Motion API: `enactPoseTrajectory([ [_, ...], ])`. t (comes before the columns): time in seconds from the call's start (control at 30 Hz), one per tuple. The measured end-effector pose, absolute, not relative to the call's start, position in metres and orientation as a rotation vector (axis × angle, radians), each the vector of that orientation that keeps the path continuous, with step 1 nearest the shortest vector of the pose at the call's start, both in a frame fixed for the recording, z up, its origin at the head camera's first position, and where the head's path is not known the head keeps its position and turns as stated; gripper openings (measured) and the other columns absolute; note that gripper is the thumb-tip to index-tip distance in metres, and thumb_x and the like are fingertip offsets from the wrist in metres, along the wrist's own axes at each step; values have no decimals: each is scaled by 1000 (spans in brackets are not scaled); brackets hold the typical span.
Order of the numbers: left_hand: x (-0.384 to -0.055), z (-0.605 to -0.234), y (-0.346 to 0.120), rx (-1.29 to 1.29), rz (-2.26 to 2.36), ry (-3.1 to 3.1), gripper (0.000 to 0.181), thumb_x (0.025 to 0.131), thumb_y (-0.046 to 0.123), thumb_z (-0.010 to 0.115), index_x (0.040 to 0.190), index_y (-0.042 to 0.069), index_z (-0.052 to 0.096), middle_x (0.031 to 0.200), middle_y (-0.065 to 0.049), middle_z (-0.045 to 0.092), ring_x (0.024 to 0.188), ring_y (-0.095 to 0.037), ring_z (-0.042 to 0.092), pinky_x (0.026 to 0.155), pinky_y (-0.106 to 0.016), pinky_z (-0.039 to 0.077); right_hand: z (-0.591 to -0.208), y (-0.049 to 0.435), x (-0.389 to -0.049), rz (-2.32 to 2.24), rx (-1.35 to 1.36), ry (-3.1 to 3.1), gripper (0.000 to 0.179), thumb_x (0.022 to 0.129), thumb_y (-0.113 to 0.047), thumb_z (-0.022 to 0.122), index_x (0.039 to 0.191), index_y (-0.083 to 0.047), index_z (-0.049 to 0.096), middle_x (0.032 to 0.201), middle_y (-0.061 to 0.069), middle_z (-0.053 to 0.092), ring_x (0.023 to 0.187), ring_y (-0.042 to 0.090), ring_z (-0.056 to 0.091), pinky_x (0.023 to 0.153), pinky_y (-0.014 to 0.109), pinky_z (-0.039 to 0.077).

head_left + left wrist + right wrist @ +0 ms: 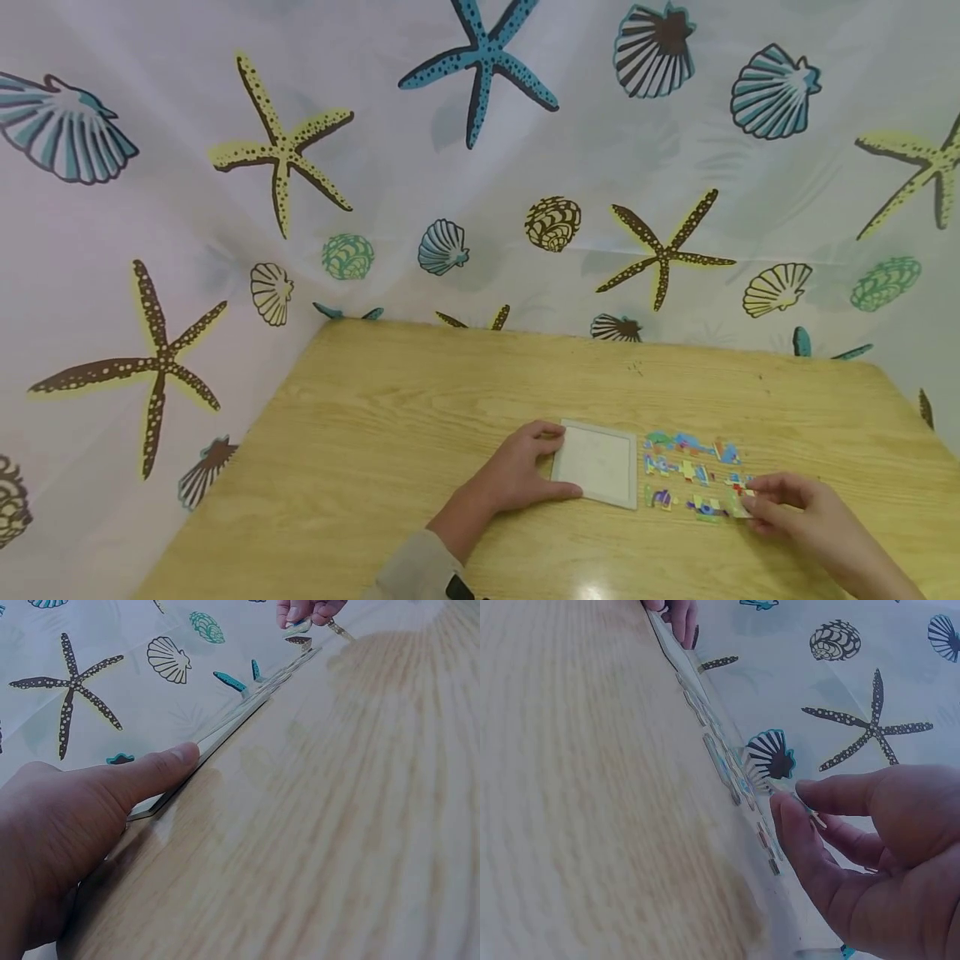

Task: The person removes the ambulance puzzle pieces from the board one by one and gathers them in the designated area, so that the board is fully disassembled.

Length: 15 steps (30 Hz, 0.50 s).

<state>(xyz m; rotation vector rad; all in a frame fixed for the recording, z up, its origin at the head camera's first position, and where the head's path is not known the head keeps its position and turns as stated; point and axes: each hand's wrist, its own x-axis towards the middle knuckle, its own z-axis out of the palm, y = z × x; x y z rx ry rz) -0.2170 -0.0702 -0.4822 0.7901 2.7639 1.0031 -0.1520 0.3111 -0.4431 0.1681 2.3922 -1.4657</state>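
A square white puzzle tray with a raised rim lies flat on the table. My left hand grips its left side, thumb at the near edge and fingers at the far left corner. In the left wrist view, the thumb touches the tray's edge. At the right, my right hand pinches a puzzle piece between thumb and fingers, just above the table. That piece looks pale green and yellowish, partly covered by the fingers. Several colourful jigsaw pieces lie in loose rows between the tray and my right hand.
The wooden table reaches back to a hanging white cloth printed with starfish and shells. The cloth also stands along the left and right sides. In the right wrist view, the flat pieces appear edge-on.
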Motion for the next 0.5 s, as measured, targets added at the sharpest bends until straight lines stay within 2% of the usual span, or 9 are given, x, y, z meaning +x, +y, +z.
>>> enactPoseTrajectory([
  [0.1,-217,-482,-70,783,989,2758,87,81,55,78,143,1,51,149,0,48,141,-22,43,116,-40,39,-446,316,-151,-1423,210,2423,45,98,-17,65,128,14,53,111,12,65,89,13,70,78,29,60],
  [0.23,-217,-481,-70,786,979,2765,87,81,56,77,144,2,50,150,1,48,142,-21,42,116,-39,39,-447,314,-150,-1308,219,2546,42,97,-18,67,121,14,57,101,12,68,82,13,70,71,26,60],
  [0.4,-216,-481,-69,788,974,2769,87,82,56,77,144,2,50,150,2,47,142,-21,42,116,-39,39,-445,310,-149,-971,227,2750,49,92,-35,73,114,7,64,98,8,71,80,13,66,76,40,54],
  [0.5,-215,-483,-69,814,960,2779,86,84,57,74,145,2,50,150,2,47,142,-22,42,115,-39,39,-446,310,-148,-918,234,2763,50,92,-38,72,113,7,63,97,7,72,77,13,65,75,38,53],
])
